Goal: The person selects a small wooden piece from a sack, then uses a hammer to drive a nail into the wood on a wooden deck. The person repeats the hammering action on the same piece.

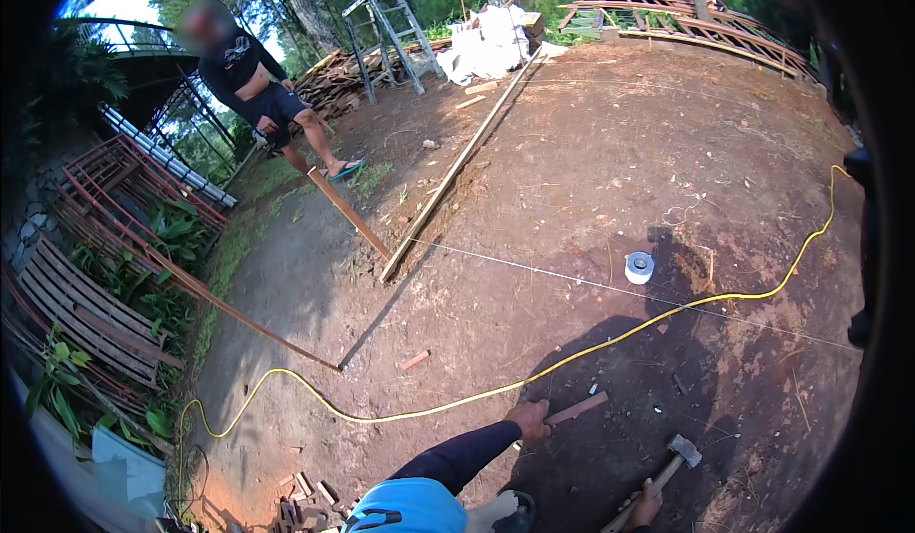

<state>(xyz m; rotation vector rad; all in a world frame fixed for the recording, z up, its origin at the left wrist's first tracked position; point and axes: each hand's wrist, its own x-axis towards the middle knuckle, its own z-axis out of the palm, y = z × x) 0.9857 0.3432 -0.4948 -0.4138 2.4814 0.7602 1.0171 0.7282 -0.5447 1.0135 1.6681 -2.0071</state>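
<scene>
In the head view, my left hand (529,420) grips one end of a short reddish wooden piece (580,407) at the lower middle. My right hand (648,507), near the bottom edge, is closed round the wooden handle of a hammer (685,450), its metal head pointing up and away from me. Beyond my left hand a yellow cord (429,410) curves across the dirt. A roll of tape (639,267) lies past the cord, close to a taut pale string (532,269). A small wood block (415,360) rests on the ground to the left.
A long wooden board (465,161) runs away across the dirt, with a wooden stake (350,213) leaning by its near end. Another person (254,83) stands at the upper left near a stepladder (393,40). A slender post (257,326) and wood offcuts (300,497) are at left.
</scene>
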